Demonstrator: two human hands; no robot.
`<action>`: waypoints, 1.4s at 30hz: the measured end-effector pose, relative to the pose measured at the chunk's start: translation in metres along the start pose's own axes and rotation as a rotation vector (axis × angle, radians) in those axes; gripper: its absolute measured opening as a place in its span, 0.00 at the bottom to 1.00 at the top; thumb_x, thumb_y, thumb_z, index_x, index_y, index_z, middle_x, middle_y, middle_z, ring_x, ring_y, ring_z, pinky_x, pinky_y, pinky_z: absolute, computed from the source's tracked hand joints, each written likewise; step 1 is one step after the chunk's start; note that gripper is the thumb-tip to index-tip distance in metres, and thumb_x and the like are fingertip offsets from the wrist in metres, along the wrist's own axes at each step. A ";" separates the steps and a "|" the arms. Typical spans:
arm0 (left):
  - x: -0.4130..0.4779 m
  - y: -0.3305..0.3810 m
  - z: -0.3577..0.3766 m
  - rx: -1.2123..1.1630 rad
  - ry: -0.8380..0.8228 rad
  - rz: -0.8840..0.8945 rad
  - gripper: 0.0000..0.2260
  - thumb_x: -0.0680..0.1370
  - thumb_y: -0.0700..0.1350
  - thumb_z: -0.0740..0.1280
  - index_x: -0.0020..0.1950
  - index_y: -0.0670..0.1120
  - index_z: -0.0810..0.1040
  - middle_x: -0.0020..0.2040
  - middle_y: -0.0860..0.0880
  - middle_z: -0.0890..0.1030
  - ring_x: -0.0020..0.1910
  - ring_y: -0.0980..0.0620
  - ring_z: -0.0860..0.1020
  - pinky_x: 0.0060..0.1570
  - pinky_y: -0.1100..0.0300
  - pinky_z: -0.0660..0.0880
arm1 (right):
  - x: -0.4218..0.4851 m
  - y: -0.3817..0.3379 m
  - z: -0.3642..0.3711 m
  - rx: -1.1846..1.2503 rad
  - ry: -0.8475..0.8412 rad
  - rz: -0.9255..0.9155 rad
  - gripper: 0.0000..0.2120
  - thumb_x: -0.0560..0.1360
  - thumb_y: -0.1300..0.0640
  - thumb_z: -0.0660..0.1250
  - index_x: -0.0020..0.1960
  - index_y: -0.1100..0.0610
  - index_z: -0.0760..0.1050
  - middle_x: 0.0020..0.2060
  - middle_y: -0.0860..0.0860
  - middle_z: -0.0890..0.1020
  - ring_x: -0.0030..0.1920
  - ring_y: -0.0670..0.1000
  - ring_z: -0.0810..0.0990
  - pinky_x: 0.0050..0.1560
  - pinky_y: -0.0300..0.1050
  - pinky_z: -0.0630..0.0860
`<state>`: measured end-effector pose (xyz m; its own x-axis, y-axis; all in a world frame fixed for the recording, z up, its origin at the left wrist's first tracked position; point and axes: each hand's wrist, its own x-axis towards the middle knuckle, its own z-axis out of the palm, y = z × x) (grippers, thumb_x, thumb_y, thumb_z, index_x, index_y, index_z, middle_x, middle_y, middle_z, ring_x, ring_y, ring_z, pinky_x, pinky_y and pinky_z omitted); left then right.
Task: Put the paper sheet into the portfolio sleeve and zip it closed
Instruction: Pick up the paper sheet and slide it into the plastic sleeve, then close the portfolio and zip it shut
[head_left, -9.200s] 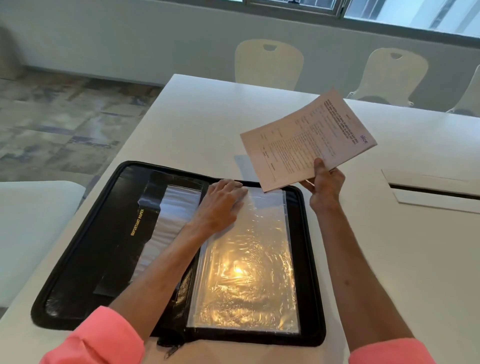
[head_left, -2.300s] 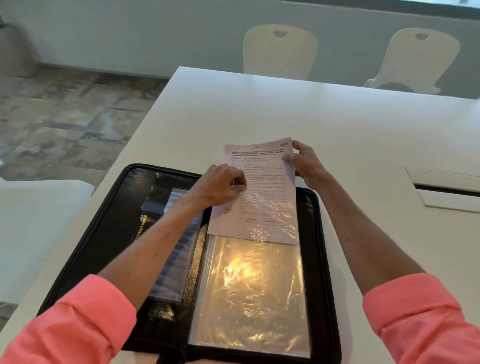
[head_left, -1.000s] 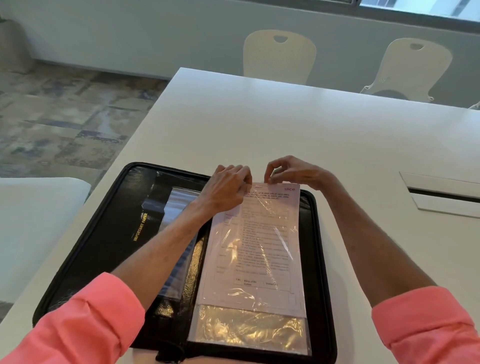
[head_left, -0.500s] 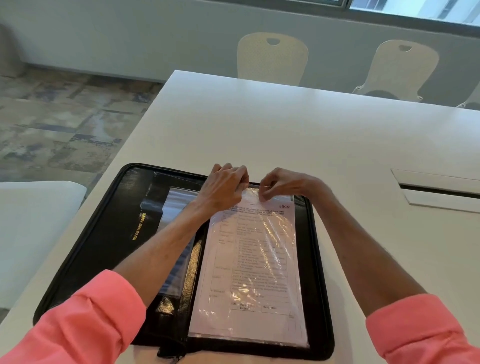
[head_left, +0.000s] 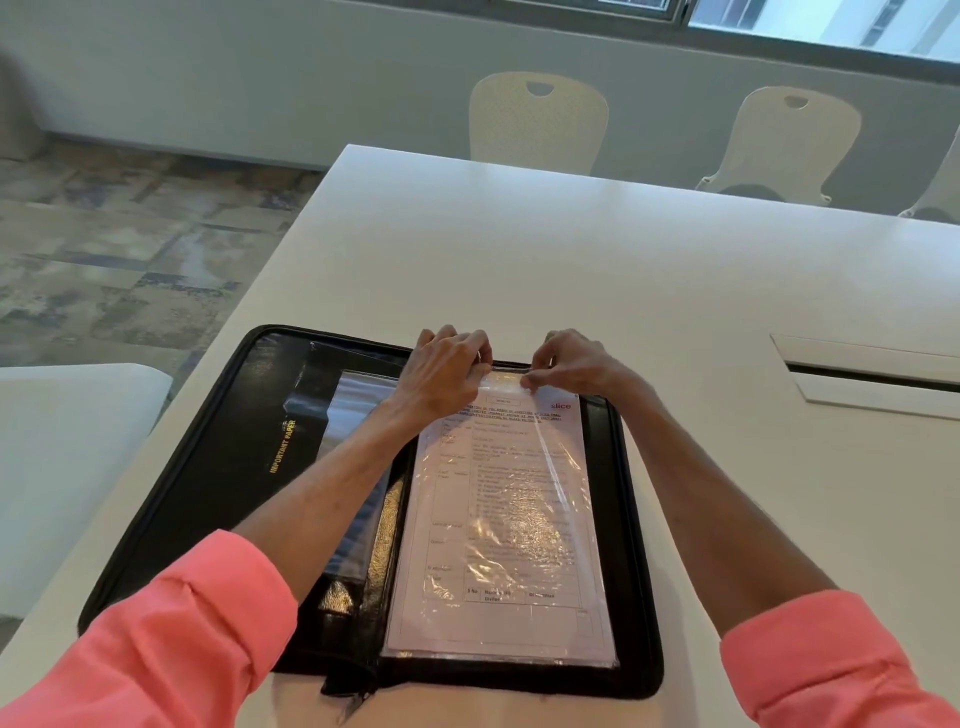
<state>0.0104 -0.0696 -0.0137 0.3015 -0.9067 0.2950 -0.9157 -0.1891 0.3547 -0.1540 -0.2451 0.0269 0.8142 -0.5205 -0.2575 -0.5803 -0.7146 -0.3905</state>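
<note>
Our left hand (head_left: 449, 364) has a closed grip, fingers curled and pinched on the top edge of the clear sleeve (head_left: 506, 519) near its left corner. Our right hand (head_left: 569, 361) does the same a little to the right, thumb and fingertips pressed together on that same edge. Between the two grips lies a short stretch of the sleeve's mouth. We judge that both hands pin the opening so the plastic lies flat and the sheet cannot ride back out while we seal or smooth the top.

The paper sheet (head_left: 498, 613) sits inside the sleeve, on the right half of the open black portfolio (head_left: 218, 467). It fills nearly the whole pocket, its bottom edge close to the sleeve's lower seam. It is a white printed form with rows of small text, a table near the bottom and a red word at the top right. The plastic over it is wrinkled and glares in the middle, so much of the print is hard to read.

The portfolio lies flat near the corner of the white counter (head_left: 675, 286). Its outer zip is not yet closed.
</note>
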 end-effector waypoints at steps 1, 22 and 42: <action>-0.001 0.000 -0.002 -0.011 -0.010 -0.004 0.05 0.84 0.48 0.68 0.59 0.50 0.79 0.54 0.51 0.87 0.57 0.48 0.79 0.64 0.48 0.71 | -0.003 0.000 0.000 -0.001 0.029 0.012 0.08 0.78 0.45 0.78 0.47 0.50 0.87 0.47 0.43 0.78 0.65 0.53 0.75 0.73 0.65 0.66; -0.134 -0.045 -0.094 0.122 0.145 -0.321 0.16 0.81 0.46 0.70 0.69 0.53 0.78 0.69 0.52 0.78 0.73 0.49 0.71 0.73 0.47 0.67 | -0.053 -0.158 0.113 0.182 0.516 -0.105 0.14 0.81 0.58 0.70 0.65 0.49 0.83 0.61 0.49 0.81 0.64 0.53 0.75 0.59 0.51 0.66; -0.267 -0.064 -0.169 -0.013 0.187 -0.904 0.17 0.88 0.47 0.63 0.76 0.48 0.80 0.68 0.42 0.85 0.68 0.40 0.83 0.72 0.44 0.77 | -0.091 -0.273 0.197 0.148 0.203 -0.210 0.35 0.88 0.40 0.55 0.90 0.51 0.49 0.90 0.53 0.47 0.89 0.53 0.42 0.88 0.62 0.40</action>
<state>0.0339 0.2486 0.0351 0.9397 -0.3398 0.0392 -0.3080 -0.7906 0.5293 -0.0658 0.0893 -0.0174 0.8867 -0.4619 0.0179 -0.3787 -0.7481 -0.5449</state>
